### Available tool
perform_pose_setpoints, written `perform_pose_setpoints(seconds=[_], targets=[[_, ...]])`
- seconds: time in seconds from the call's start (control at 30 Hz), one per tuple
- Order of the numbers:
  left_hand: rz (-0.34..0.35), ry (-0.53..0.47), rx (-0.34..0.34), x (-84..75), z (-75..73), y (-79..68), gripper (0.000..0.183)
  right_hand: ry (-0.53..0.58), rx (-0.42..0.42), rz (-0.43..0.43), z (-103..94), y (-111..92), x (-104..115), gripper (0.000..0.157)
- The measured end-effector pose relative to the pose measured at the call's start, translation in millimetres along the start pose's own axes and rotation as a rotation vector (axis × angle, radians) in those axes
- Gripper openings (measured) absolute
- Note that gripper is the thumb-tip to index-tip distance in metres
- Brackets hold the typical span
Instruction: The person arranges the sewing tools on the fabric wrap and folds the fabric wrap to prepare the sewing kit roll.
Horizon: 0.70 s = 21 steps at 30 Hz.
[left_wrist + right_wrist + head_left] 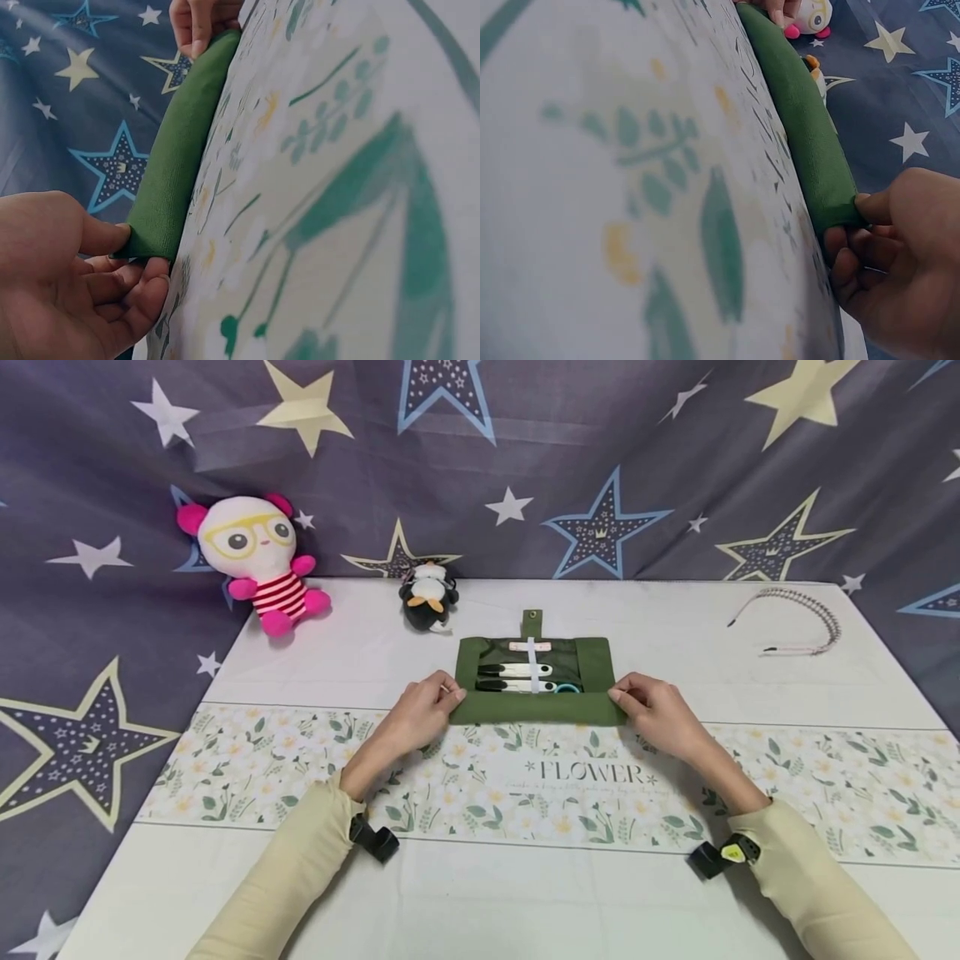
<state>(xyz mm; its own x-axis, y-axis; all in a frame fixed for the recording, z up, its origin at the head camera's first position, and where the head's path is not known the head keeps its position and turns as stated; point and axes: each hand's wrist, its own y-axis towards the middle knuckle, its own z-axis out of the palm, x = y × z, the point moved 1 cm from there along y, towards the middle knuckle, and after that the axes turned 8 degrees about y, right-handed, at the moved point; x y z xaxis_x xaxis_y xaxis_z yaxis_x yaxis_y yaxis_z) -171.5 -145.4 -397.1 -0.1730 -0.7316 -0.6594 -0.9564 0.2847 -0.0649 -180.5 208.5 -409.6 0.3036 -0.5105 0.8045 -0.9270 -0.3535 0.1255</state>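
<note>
A dark green fabric tool pouch (pixel 536 708) lies on the table with its near edge folded over into a band. Inside it, a light elastic strap crosses two white-and-black tools (pixel 517 670), a pinkish-white item (pixel 525 647) and a blue ring handle (pixel 567 688). A tab with a snap (pixel 532 620) sticks out from the far edge. My left hand (pixel 423 712) pinches the band's left end between thumb and fingers, also plain in the left wrist view. At the other end my right hand (pixel 660 710) pinches the right corner, the thumb on top in the right wrist view.
A pink-and-white plush toy (pixel 262 564) sits at the table's back left corner, with a small penguin plush (pixel 428 597) nearer the middle. Toward the back right lies a headband (pixel 806 618). A floral printed strip (pixel 285 768) crosses the table, and a starry cloth (pixel 480 468) hangs behind.
</note>
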Motion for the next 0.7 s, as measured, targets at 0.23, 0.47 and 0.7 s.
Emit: perform_pose_setpoints(seconds=[0.23, 0.47, 0.7], targets=[[0.016, 0.001, -0.018, 1.2, -0.5, 1.0, 0.019, 0.018, -0.004, 0.009, -0.2, 0.4, -1.7, 0.018], [0.249, 0.201, -0.091, 2.5, 0.7, -6.6, 0.024, 0.027, -0.01, 0.012, 0.4, 1.3, -1.3, 0.018], [0.551, 0.644, -0.197, 0.4, 3.6, -12.1, 0.034, 0.079, 0.006, 0.038, 2.4, 1.5, 1.1, 0.014]])
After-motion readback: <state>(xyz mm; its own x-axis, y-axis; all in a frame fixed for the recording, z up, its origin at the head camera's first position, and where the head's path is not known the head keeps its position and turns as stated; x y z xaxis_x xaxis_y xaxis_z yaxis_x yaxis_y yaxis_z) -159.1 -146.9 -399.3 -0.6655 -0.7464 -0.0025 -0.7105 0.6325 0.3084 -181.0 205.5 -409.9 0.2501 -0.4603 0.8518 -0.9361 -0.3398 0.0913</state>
